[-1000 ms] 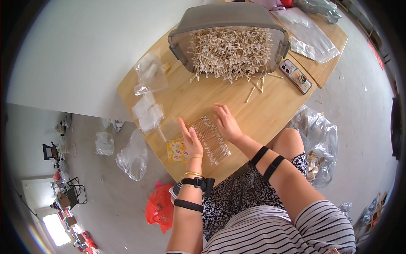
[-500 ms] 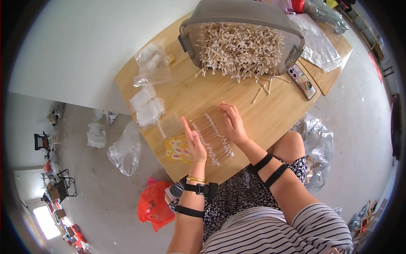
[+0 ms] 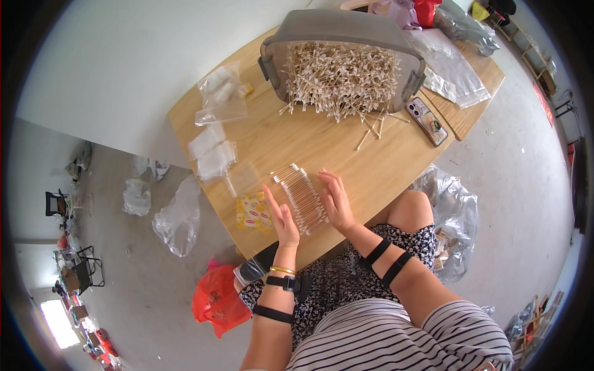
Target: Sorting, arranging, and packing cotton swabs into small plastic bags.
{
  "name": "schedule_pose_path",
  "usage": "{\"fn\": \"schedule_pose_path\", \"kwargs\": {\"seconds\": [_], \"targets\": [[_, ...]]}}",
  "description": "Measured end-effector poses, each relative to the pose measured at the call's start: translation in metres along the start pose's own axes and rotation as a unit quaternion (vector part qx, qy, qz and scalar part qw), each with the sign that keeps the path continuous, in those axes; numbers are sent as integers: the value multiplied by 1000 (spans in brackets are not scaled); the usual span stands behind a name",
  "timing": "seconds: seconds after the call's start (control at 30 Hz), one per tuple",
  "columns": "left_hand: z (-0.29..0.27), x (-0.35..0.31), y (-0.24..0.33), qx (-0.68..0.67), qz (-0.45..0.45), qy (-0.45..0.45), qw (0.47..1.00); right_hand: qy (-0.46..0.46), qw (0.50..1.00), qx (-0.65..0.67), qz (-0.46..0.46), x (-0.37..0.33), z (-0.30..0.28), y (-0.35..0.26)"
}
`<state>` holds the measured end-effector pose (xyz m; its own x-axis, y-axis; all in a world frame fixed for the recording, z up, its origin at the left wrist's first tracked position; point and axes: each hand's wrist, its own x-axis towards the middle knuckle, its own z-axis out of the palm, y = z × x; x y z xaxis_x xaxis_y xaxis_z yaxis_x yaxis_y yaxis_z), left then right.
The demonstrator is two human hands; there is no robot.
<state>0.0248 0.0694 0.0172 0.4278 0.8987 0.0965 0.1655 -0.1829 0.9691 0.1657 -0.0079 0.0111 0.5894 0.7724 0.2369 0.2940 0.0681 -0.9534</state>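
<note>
A row of cotton swabs (image 3: 301,196) lies side by side on the table between my two hands, with a few at its far end fanned out to the left. My left hand (image 3: 283,221) is open on the row's left side, fingers stretched and palm turned toward the swabs. Along the right ends, my right hand (image 3: 336,201) is open with its fingers extended, close to the swabs. Neither hand grips anything. Beyond them a grey plastic bin (image 3: 346,26) lies on its side, its mouth facing me, full of loose swabs (image 3: 343,77).
Yellow patterned packets (image 3: 252,211) and small clear bags (image 3: 215,159) lie left of the row. A larger clear bag (image 3: 223,102) is behind them. A phone (image 3: 427,122) sits at the right table edge. A red bag (image 3: 218,300) is below the table's left side.
The swab row's right ends now lie more evenly, and several swabs at the far end stick out to the left. Both hands remain open beside the row. The whole view has shifted slightly.
</note>
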Motion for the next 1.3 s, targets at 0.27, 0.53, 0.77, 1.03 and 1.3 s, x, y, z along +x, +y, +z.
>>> {"fn": "schedule_pose_path", "kwargs": {"seconds": [0.27,0.53,0.77,1.03,1.3], "targets": [[25,-42,-5,21,34,-21,999,-52,998,30,6,-32,28,-24],[-3,-13,-12,296,103,1,950,23,973,-222,-56,0,-39,14],[-13,-10,-21,378,97,-28,920,-23,965,-252,-66,-2,-34,8],[-16,-15,-16,187,68,-43,979,-19,961,-262,-87,-2,-32,9],[-5,10,1,257,102,-75,958,-20,958,-273,-85,-2,-38,13]]}}
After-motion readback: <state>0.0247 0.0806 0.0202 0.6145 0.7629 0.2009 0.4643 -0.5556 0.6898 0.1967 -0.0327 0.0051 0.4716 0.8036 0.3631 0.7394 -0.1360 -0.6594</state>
